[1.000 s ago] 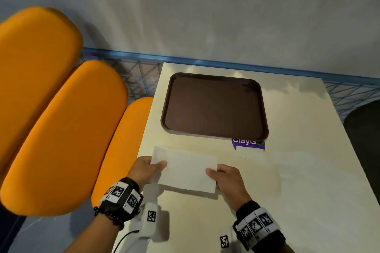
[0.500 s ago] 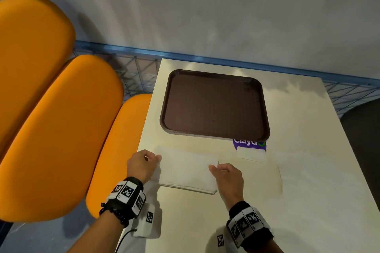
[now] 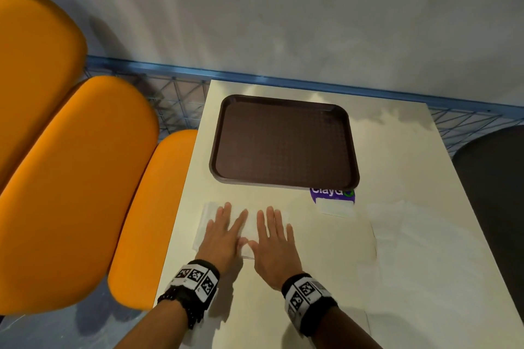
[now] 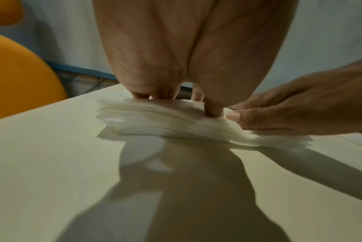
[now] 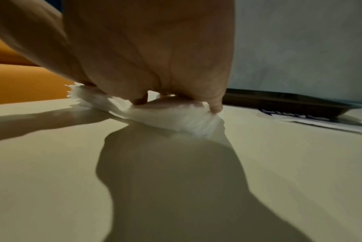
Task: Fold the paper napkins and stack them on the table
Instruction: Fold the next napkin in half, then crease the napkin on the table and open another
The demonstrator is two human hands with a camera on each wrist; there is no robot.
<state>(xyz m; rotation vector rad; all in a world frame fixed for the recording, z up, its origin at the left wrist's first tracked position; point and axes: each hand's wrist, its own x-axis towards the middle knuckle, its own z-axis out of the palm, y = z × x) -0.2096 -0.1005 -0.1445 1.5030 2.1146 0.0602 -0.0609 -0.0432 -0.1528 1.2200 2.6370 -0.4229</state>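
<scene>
A stack of white folded napkins lies on the cream table near its left front edge. My left hand lies flat on the stack with fingers straight. My right hand lies flat beside it, pressing on the stack's right half. In the left wrist view the napkin stack shows several layers, squashed under my left hand, with my right hand at its right. In the right wrist view the napkins are pressed under my right hand.
A dark brown tray stands behind the napkins at mid table. A purple and white packet lies at the tray's front right corner, and flat white sheets cover the table's right side. Orange seats border the left edge.
Both hands let go of the napkin's side edges and now lie flat on top of the stack, pressing it down. The camera view has tilted slightly.
</scene>
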